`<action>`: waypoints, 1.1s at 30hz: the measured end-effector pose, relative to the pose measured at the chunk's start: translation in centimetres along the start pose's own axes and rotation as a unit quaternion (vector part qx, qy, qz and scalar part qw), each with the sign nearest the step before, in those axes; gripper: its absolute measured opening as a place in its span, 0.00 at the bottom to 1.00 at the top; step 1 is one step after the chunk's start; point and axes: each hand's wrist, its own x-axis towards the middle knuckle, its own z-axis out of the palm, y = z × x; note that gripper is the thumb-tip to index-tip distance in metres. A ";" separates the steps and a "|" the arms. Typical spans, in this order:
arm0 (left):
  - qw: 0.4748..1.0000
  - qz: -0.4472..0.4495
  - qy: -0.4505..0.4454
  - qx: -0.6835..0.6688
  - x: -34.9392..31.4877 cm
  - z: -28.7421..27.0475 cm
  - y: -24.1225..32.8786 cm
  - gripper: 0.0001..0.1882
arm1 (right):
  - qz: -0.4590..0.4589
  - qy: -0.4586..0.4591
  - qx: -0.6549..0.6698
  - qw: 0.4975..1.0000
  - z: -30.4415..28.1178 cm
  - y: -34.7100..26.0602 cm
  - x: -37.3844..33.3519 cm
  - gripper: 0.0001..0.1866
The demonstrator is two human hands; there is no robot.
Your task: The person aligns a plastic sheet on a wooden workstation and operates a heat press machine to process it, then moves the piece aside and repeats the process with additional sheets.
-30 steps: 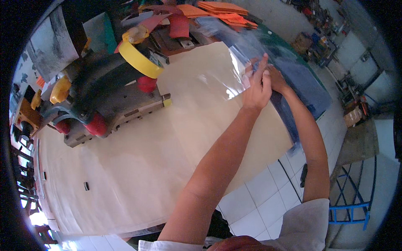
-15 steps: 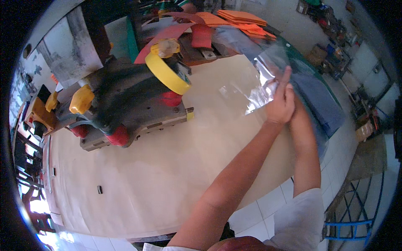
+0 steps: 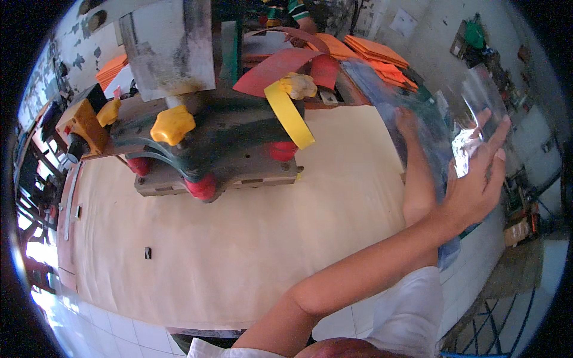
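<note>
My left hand (image 3: 477, 182) reaches far right with its forearm crossing over my right arm. It holds a shiny clear plastic sheet (image 3: 468, 146), with some fingers extended along it. Beyond the crossing, my right hand (image 3: 407, 122) is at the bluish clear plastic sheets (image 3: 439, 140) lying along the table's right side. Its fingers are blurred, and whether they grip a sheet is unclear. Left of the hands, beige sheet material (image 3: 250, 256) covers the table.
A dark press head (image 3: 221, 143) with yellow knobs and red feet stands over the beige sheet, a yellow tape roll (image 3: 289, 116) hanging on it. Red strips (image 3: 286, 65) and orange folded stacks (image 3: 376, 51) lie behind. Another person's arm (image 3: 304, 21) shows at the back.
My left hand has carried the clear sheet rightward, off the beige surface. My right hand, formerly beside the left, is now apart at the bluish sheets. The view has shifted.
</note>
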 end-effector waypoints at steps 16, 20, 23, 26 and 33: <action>0.895 -0.201 -0.176 -0.356 -1.8 2.2 12.3 0.23 | -0.283 -0.253 0.867 0.322 -19.1 15.1 -17.6 0.42; 0.874 -0.188 -0.184 -0.410 -3.5 2.0 17.7 0.23 | -0.278 -0.223 0.849 0.390 -23.8 17.4 -26.1 0.45; 0.888 -0.156 -0.197 -0.386 -5.2 3.2 19.4 0.19 | -0.270 -0.170 0.834 0.450 -27.5 16.7 -32.6 0.48; 0.934 -0.110 -0.232 -0.250 -8.4 1.7 20.1 0.21 | -0.274 -0.095 0.820 0.493 -30.4 10.6 -38.7 0.51; 0.843 -0.304 -0.416 -0.156 -16.5 -12.0 23.0 0.25 | -0.437 -0.360 0.500 0.655 -27.1 0.8 -46.5 0.58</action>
